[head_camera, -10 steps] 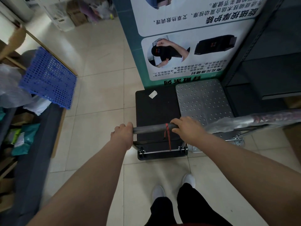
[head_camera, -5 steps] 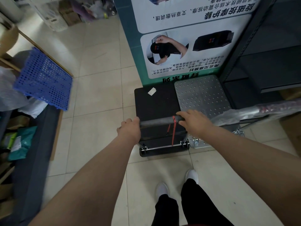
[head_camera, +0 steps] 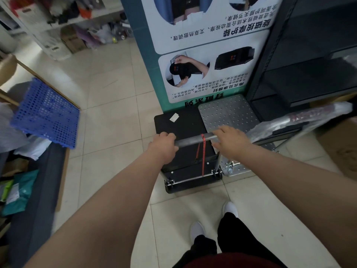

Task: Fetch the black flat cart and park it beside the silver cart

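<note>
The black flat cart (head_camera: 179, 126) stands on the tiled floor in front of me, its deck bearing a small white sticker. Its right side sits against the silver cart (head_camera: 228, 113), whose deck is perforated metal. My left hand (head_camera: 164, 146) is shut around the left end of the black cart's grey handle bar (head_camera: 191, 141). My right hand (head_camera: 229, 142) rests on the bar's right end, fingers loosely over it. Red cords hang from the bar between my hands. The silver cart's handle (head_camera: 301, 120) is wrapped in clear plastic.
A large poster board (head_camera: 204, 55) stands right behind both carts. Dark metal shelving (head_camera: 309, 64) rises at the right. A blue perforated pallet (head_camera: 46, 113) leans at the left over bags and parcels. Boxes and clutter fill the far left. My feet are just behind the cart.
The black cart has rolled a little forward and now sits closer to the poster board. My hands stayed on the handle, and my right hand's fingers have loosened.
</note>
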